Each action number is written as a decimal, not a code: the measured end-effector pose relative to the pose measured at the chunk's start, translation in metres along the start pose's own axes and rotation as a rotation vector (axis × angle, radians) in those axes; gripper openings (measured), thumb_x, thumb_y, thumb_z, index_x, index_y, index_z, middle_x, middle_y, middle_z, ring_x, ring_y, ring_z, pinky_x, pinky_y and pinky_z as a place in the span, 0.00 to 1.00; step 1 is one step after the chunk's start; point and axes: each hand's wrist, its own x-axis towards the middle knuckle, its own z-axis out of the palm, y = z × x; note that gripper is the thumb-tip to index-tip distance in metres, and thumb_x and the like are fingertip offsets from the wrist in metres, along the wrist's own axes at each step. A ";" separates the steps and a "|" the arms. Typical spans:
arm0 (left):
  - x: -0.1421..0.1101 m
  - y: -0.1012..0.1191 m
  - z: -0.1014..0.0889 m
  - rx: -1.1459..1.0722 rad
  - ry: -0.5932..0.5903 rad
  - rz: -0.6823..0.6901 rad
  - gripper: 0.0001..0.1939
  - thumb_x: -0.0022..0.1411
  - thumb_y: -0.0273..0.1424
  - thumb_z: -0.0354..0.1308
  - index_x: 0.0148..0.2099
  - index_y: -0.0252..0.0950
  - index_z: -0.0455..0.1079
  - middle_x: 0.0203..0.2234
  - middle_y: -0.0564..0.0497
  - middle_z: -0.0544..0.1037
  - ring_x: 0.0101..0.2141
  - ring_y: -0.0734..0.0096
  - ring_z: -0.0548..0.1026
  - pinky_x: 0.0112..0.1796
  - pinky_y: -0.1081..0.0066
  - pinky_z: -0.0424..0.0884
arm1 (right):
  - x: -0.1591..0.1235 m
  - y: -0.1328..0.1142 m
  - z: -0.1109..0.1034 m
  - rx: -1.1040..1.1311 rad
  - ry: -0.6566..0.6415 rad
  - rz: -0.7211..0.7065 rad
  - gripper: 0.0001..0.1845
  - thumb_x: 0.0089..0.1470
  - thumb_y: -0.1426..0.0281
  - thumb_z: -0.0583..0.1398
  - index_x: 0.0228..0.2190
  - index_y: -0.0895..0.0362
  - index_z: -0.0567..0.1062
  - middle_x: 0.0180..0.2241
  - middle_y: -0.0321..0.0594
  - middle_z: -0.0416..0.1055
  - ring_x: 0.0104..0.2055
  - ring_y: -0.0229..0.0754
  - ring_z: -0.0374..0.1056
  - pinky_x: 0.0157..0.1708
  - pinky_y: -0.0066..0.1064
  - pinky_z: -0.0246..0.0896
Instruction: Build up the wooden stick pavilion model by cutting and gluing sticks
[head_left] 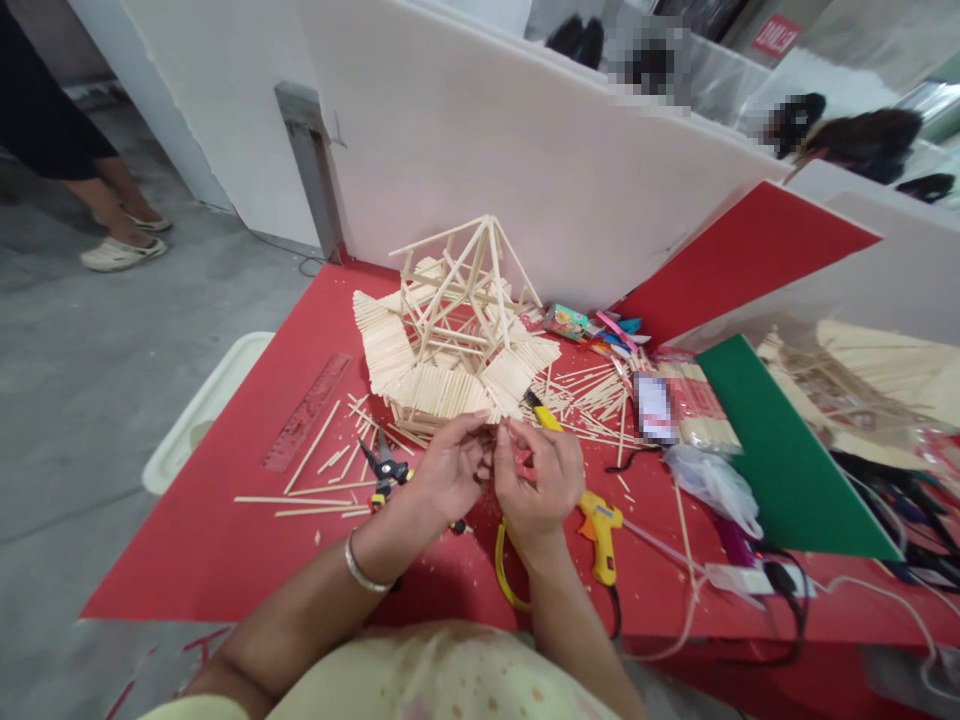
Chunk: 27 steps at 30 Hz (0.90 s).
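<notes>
The step in hand appears to be close fingertip work at the near edge of a pale wooden-stick structure (pixel 448 392), its open peaked frame rising above ribbed panels on the red, flat worktop (pixel 217 560). The next move seems to call for a steady, light pinch. The left hand (pixel 459 462) and right hand (pixel 541 482) meet in front of it, fingers curled and nearly closed, thumbs drawn toward forefingers; whether they grasp something small, I cannot tell. A yellow plastic glue gun (pixel 601 540) lies just beside the right hand; black-jawed pliers (pixel 385 468) lie near the left.
</notes>
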 end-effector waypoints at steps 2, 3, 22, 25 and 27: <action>0.000 0.000 -0.001 0.006 0.003 -0.012 0.08 0.52 0.29 0.65 0.31 0.31 0.71 0.19 0.55 0.74 0.16 0.81 0.66 0.17 0.80 0.57 | 0.000 0.002 -0.001 0.003 -0.023 -0.003 0.14 0.54 0.74 0.66 0.43 0.54 0.76 0.35 0.41 0.76 0.36 0.41 0.71 0.39 0.36 0.68; 0.000 0.000 -0.001 0.008 0.005 -0.017 0.08 0.52 0.29 0.65 0.31 0.31 0.71 0.19 0.55 0.73 0.16 0.81 0.66 0.17 0.80 0.57 | 0.001 0.003 -0.002 0.002 -0.038 -0.011 0.14 0.54 0.73 0.67 0.43 0.54 0.76 0.35 0.41 0.75 0.37 0.42 0.71 0.39 0.37 0.68; 0.002 0.000 -0.006 0.010 -0.069 -0.028 0.09 0.53 0.31 0.65 0.32 0.31 0.70 0.19 0.55 0.71 0.17 0.81 0.66 0.18 0.80 0.57 | 0.018 0.009 -0.010 0.020 -0.124 -0.108 0.13 0.52 0.75 0.67 0.41 0.52 0.79 0.33 0.39 0.73 0.36 0.40 0.68 0.39 0.34 0.65; 0.002 0.000 -0.006 0.005 -0.065 -0.024 0.08 0.53 0.30 0.65 0.32 0.31 0.70 0.19 0.55 0.71 0.17 0.81 0.66 0.17 0.80 0.57 | 0.021 0.011 -0.013 0.015 -0.173 -0.139 0.13 0.52 0.75 0.67 0.41 0.52 0.80 0.33 0.39 0.73 0.36 0.40 0.67 0.38 0.34 0.64; 0.002 0.000 -0.006 0.000 -0.058 -0.025 0.08 0.53 0.30 0.65 0.32 0.31 0.70 0.19 0.55 0.71 0.17 0.80 0.66 0.17 0.79 0.56 | 0.023 0.011 -0.014 0.007 -0.204 -0.157 0.13 0.52 0.74 0.67 0.41 0.52 0.80 0.33 0.39 0.72 0.36 0.40 0.67 0.38 0.34 0.63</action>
